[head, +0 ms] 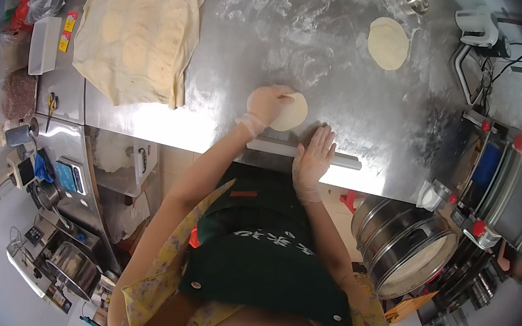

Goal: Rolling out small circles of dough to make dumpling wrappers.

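Note:
My left hand point(266, 105), in a clear glove, has its fingers on the left edge of a small round of dough point(291, 113) on the steel worktop. My right hand point(314, 154), gloved too, lies palm down with its fingers extended across a pale rolling pin point(273, 147) along the table's near edge. Farther off at the right, a larger flat dough round point(388, 44) lies on the floured steel. Beyond it is a round metal cutter point(412, 0). A cream cloth point(142, 29) covers several rounded lumps at the left.
Scissors point(51, 106) and a white plastic tray point(44, 45) lie at the left. A dough-sheeting machine point(496, 183) stands at the right edge of the steel worktop point(259, 41). Large round metal sieves point(400, 244) sit below that edge. A white hand mixer point(476, 28) is at the far right.

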### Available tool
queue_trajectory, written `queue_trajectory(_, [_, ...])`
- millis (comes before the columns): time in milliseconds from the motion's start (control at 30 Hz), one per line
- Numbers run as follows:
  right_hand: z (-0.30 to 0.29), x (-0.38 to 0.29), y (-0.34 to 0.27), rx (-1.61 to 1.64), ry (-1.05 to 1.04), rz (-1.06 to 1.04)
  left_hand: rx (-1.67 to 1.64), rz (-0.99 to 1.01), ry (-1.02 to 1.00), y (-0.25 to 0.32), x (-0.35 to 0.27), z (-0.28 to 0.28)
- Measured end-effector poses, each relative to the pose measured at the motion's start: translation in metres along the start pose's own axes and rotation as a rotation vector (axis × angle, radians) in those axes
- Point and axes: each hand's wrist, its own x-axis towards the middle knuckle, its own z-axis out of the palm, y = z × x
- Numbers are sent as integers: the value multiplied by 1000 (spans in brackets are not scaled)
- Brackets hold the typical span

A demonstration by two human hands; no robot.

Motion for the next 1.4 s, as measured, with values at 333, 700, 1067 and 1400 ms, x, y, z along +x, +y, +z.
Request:
queue_trajectory(333, [5, 80, -4, -143, 148, 44, 119, -154, 21, 11, -14, -1])
queue_trajectory(700, [13, 53, -8, 97, 179, 98, 60, -71, -50, 0, -26, 16])
queue_trajectory(1067, [2, 71, -1, -48, 170, 46, 424, 223, -237, 17, -9, 8])
queue_trajectory(1400, [-2, 103, -14, -137, 188, 79, 684, 35, 35, 26, -35, 0])
